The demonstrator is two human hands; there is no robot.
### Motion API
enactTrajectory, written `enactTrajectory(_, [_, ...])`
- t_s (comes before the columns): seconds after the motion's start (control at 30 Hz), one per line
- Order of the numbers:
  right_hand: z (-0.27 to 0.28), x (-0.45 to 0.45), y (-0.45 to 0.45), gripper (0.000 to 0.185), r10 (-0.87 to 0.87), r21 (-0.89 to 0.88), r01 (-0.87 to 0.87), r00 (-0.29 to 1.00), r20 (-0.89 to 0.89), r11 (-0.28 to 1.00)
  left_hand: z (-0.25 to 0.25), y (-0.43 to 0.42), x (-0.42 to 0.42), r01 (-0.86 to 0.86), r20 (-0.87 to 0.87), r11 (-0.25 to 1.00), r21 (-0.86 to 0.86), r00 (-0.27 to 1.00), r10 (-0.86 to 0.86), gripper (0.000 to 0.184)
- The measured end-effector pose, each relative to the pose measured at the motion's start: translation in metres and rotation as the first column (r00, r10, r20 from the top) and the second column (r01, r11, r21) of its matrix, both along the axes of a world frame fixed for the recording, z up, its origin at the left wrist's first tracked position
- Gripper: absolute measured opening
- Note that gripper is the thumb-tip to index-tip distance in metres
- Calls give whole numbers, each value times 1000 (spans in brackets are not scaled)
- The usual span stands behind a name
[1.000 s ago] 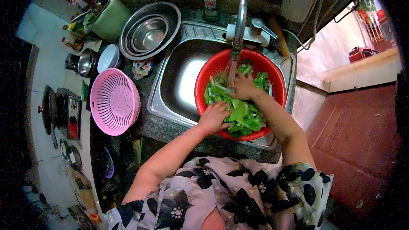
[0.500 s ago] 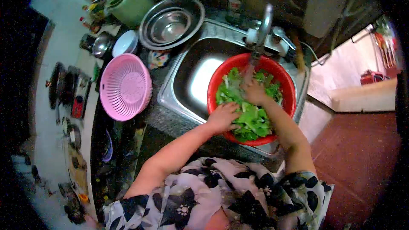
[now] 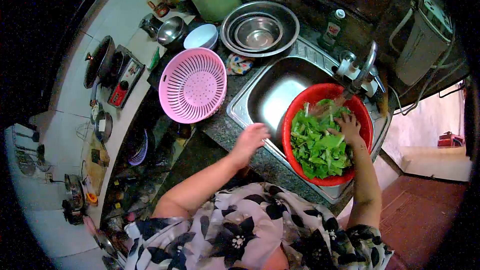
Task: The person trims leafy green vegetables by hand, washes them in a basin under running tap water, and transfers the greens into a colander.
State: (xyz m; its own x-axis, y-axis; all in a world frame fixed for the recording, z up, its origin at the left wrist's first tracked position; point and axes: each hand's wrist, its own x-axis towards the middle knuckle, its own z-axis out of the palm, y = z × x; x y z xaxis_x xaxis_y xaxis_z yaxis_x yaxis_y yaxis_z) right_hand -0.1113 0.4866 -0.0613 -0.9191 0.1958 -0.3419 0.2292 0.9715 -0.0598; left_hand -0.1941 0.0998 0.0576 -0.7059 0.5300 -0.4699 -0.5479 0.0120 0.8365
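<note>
Leafy greens (image 3: 320, 145) fill much of a red basin (image 3: 288, 152), which rests over the right side of the steel sink (image 3: 270, 95). Water runs from the faucet (image 3: 371, 60) into the basin. My right hand (image 3: 348, 127) lies on the greens at the basin's right side, fingers spread. In the air left of the basin is my left hand (image 3: 250, 142), empty, its fingers apart, above the counter edge. A pink colander (image 3: 192, 85) stands on the counter farther left and looks empty.
Nested steel bowls (image 3: 259, 32) sit behind the colander, beside a white bowl (image 3: 201, 36) and a patterned cloth (image 3: 239, 64). A green bottle (image 3: 332, 29) stands behind the sink. A stove (image 3: 125, 82) is at the left.
My left hand has left the greens and moved out over the basin's left rim. My right hand remains in the basin. The view has turned leftward.
</note>
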Motion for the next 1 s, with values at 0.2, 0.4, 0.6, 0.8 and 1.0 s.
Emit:
enactTrajectory(0.2, [-107,-18,8,84,16,144,-30,995,96,989,40,-96,-43,-744,63,668,-13,666,744,79])
enactTrajectory(0.4, [-57,-30,9,70,291,-499,-300,952,-97,813,16,-120,-82,-699,-14,715,-26,715,699,42])
enactTrajectory(0.6, [52,-3,-13,60,-112,-395,0,959,-261,919,15,-122,-82,-682,33,726,80,730,682,57])
enactTrajectory(0.8, [168,41,-36,56,-197,-251,46,763,-616,967,13,-136,-90,-643,104,760,95,766,634,36])
enactTrajectory(1.0, [206,55,-57,56,-236,-230,131,818,-524,964,40,-121,-60,-641,126,763,80,766,630,67])
